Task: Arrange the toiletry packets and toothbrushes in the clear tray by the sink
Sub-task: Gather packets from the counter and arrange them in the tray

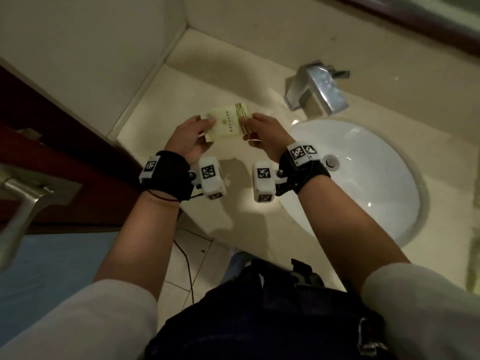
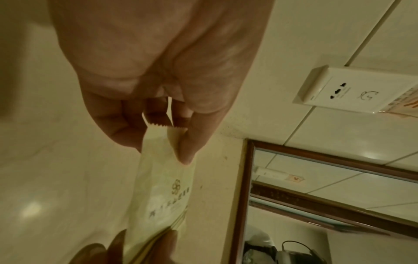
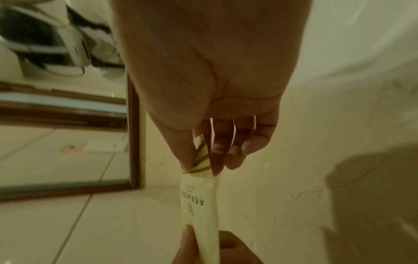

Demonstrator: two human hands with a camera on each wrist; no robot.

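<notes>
Nearest, two bare forearms with wrist cameras, reaching toward 12 o'clock over the worktop (image 1: 233,209). Beyond them, left hand (image 1: 191,137) pinching the plain end of a pale toiletry packet (image 1: 228,120), thumb on top; right hand (image 1: 263,132) pinching the green-striped end, remaining fingers loosely spread beneath. Each grip a thumb-and-finger pinch on the packet, held level above the worktop at 12 o'clock, apparently clear of the surface, with the sink (image 1: 376,141) at 2 o'clock and the faucet (image 1: 315,89) farther off at 1 o'clock.

Risks, as judged: a light pinch on slick film, so likely slipping if either side lets go early; dropping toward 2 o'clock would land the packet in the basin; pulling the ends apart could tear the serrated seal seen in the left wrist view.

Hidden or unclear: no clear tray and no toothbrushes in any view. Printed text too small to read. Something pale under the right palm, not identifiable. Mirror (image 2: 328,196) reflections blurred.
</notes>
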